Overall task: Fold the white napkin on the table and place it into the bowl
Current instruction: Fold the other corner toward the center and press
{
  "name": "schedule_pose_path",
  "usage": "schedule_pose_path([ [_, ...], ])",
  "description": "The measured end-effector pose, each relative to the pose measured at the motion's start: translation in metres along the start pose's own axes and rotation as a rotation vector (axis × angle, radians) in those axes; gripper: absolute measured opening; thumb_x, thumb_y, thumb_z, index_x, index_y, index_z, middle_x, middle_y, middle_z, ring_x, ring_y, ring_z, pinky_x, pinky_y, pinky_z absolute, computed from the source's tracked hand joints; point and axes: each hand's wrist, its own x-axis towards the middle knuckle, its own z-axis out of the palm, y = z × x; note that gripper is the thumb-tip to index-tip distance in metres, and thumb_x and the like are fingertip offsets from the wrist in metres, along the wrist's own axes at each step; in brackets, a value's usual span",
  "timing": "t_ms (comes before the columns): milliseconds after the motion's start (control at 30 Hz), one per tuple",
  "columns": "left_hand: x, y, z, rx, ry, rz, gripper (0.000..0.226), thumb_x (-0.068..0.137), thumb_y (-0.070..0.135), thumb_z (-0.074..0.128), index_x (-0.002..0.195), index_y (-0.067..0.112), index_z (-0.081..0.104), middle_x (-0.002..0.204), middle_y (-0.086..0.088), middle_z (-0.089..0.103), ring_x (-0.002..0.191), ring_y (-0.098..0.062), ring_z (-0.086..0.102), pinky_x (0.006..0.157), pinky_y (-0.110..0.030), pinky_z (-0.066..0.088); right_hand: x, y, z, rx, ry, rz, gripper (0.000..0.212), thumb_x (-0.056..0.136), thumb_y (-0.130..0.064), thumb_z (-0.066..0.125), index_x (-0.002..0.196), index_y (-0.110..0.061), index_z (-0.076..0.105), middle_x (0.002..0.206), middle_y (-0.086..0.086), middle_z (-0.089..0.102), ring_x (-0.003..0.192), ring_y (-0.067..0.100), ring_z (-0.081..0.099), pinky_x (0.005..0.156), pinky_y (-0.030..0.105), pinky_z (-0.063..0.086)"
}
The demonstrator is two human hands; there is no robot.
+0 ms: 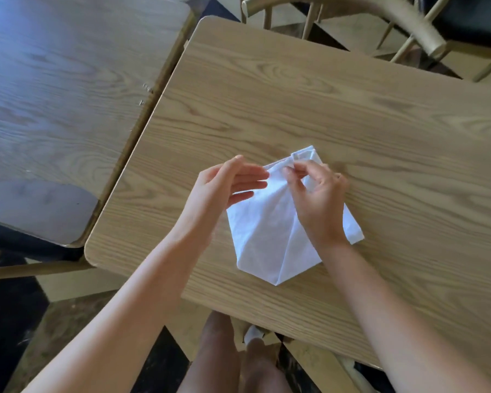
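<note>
One white napkin (267, 239) lies on one light wooden table (352, 114). It sits near the front edge, close to the person. The napkin is partly folded. Its sides slant in to a point at the near end, and a crease runs up the middle. Two bare hands are at the far end of the napkin. The left hand (224, 188) is on the left side with its fingers straight and spread a little, loose, with the fingertips at the cloth's edge. I cannot tell if it is touching the cloth. The right hand (318, 194) is curled, and its thumb and fingers pinch a small fold of the napkin near the top. A second, darker table (68, 80) stands just beside the first one on the left, with a thin gap between them. One chair (380, 18) with a curved back stands behind the light table. Below the table edge two legs show.
</note>
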Motion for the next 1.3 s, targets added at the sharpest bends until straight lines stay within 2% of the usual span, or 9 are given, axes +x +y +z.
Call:
schedule_pose_path([
  [133,0.014,-0.019,-0.010,0.764,0.249,0.453,0.036,0.090,0.024,0.038,0.112,0.014,0.064,0.118,0.000,0.065,0.113,-0.010,0.056,0.092,-0.021,0.039,0.034,0.030,-0.006,-0.211,-0.059,0.276,0.016,0.089,-0.023,0.057,0.087,-0.013,0.069,0.068,-0.009,0.055,0.091,0.030,0.059,0.093,0.048,0.038],
  [233,0.026,-0.042,-0.014,1.193,0.055,0.699,0.042,0.093,0.018,0.039,0.132,0.008,0.051,0.142,-0.010,0.046,0.136,-0.022,0.036,0.110,-0.042,0.027,0.049,0.048,-0.003,-0.339,-0.085,0.295,0.016,0.088,-0.029,0.055,0.093,-0.019,0.066,0.085,-0.005,0.067,0.099,0.025,0.058,0.091,0.039,0.028],
  [333,0.034,-0.065,-0.009,1.423,-0.109,0.804,0.049,0.094,0.029,0.037,0.140,0.013,0.040,0.150,-0.011,0.032,0.140,-0.025,0.024,0.111,-0.053,0.019,0.058,0.057,0.003,-0.378,-0.076,0.250,0.012,0.085,-0.029,0.059,0.089,-0.021,0.066,0.093,-0.004,0.072,0.100,0.023,0.055,0.087,0.037,0.025],
  [567,0.040,-0.098,-0.008,1.518,-0.124,0.681,0.057,0.092,0.044,0.035,0.144,0.018,0.033,0.152,-0.008,0.029,0.141,-0.023,0.021,0.112,-0.052,0.024,0.072,0.077,0.012,-0.464,-0.050,0.210,0.012,0.079,-0.031,0.066,0.082,-0.020,0.067,0.102,0.004,0.059,0.105,0.027,0.045,0.085,0.034,0.026],
  [667,0.040,-0.105,-0.011,1.532,-0.101,0.648,0.059,0.093,0.048,0.032,0.144,0.017,0.034,0.152,-0.006,0.029,0.141,-0.022,0.023,0.114,-0.048,0.023,0.071,0.084,0.012,-0.506,-0.048,0.174,0.023,0.077,-0.029,0.066,0.098,-0.019,0.063,0.110,0.008,0.056,0.109,0.030,0.046,0.085,0.038,0.030],
  [767,0.041,-0.106,-0.011,1.547,-0.095,0.649,0.060,0.094,0.049,0.030,0.144,0.016,0.032,0.152,-0.006,0.027,0.142,-0.021,0.021,0.115,-0.046,0.020,0.064,0.089,0.011,-0.644,-0.123,-0.160,0.046,0.082,-0.020,0.058,0.127,-0.017,0.051,0.136,0.011,0.049,0.126,0.032,0.043,0.095,0.046,0.033],
  [867,0.037,-0.104,-0.004,1.560,-0.051,0.633,0.062,0.093,0.049,0.029,0.143,0.014,0.034,0.152,-0.007,0.029,0.141,-0.020,0.023,0.115,-0.048,0.016,0.056,0.100,0.012,-0.707,-0.368,-0.402,0.047,0.093,-0.018,0.045,0.139,-0.016,0.039,0.149,0.007,0.036,0.139,0.029,0.027,0.109,0.054,0.021],
  [1000,0.063,-0.085,0.021,1.586,0.021,0.711,0.057,0.094,0.041,0.035,0.143,0.013,0.034,0.151,-0.005,0.032,0.140,-0.019,0.026,0.112,-0.055,0.010,0.056,0.111,0.012,-0.687,-0.533,-0.323,0.050,0.098,-0.021,0.036,0.146,-0.018,0.023,0.155,0.000,0.021,0.144,0.020,0.013,0.115,0.046,0.011],
  [1300,0.030,-0.114,0.015,1.621,-0.292,0.741,0.058,0.094,0.043,0.027,0.145,0.015,0.029,0.152,0.003,0.028,0.141,-0.016,0.023,0.114,-0.052,0.012,0.058,0.110,0.013,-0.702,-0.560,-0.299,0.052,0.098,-0.021,0.033,0.147,-0.018,0.015,0.157,-0.002,0.014,0.144,0.018,0.008,0.116,0.040,0.006],
])
